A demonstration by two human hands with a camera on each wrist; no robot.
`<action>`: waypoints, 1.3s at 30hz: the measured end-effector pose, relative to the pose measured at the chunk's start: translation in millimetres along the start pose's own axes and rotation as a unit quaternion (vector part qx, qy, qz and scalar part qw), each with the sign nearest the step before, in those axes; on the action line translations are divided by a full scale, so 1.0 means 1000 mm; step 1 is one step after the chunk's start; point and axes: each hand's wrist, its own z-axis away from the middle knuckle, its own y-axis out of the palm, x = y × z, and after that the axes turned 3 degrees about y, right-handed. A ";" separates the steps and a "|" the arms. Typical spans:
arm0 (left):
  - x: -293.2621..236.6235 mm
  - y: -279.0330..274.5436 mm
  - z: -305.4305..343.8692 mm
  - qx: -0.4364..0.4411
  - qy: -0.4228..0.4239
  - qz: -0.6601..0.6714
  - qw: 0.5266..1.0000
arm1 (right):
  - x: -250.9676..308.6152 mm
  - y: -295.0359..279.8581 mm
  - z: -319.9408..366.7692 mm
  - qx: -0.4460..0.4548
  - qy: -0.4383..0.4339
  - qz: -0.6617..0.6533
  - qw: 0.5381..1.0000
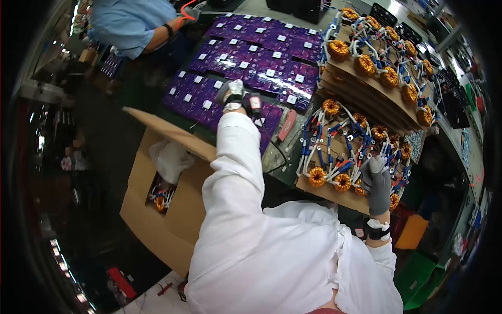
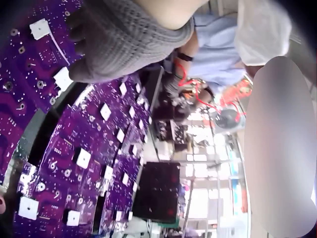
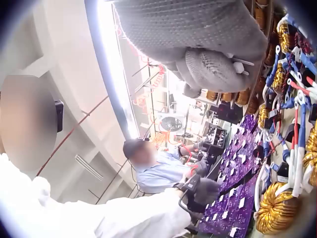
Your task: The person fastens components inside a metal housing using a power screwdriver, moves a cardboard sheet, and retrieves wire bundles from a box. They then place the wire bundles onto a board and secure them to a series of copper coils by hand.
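My left hand (image 1: 228, 92), in a grey knit glove, is over the purple circuit boards (image 1: 246, 55). In the left wrist view its fingertips are right at a board (image 2: 29, 94), beside a white square part (image 2: 63, 79). Nothing shows in its fingers. My right hand (image 1: 377, 183), also gloved, is above a cardboard sheet of copper-wound coils (image 1: 317, 177) and blue, white and red cables. In the right wrist view its fingers are curled, and small pale pieces (image 3: 239, 67) stick out between them. Their kind is unclear.
Stacked cardboard layers with more coils (image 1: 366, 65) stand at the back right. A pink-handled tool (image 1: 287, 125) lies beside the boards. An open carton (image 1: 157, 214) with a plastic bag is at the left. Another person in a blue shirt (image 1: 133, 23) works across the table.
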 end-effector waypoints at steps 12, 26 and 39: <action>0.069 0.040 -0.051 0.165 -0.071 -0.208 0.962 | -0.015 -0.051 0.008 -0.116 0.051 -0.025 0.992; -0.075 -0.124 0.067 -0.011 0.068 0.307 0.949 | 0.004 -0.058 0.010 -0.100 -0.013 -0.041 0.994; -0.184 -0.058 0.398 0.455 0.156 0.670 0.565 | 0.019 -0.089 0.002 0.035 -0.082 -0.026 0.996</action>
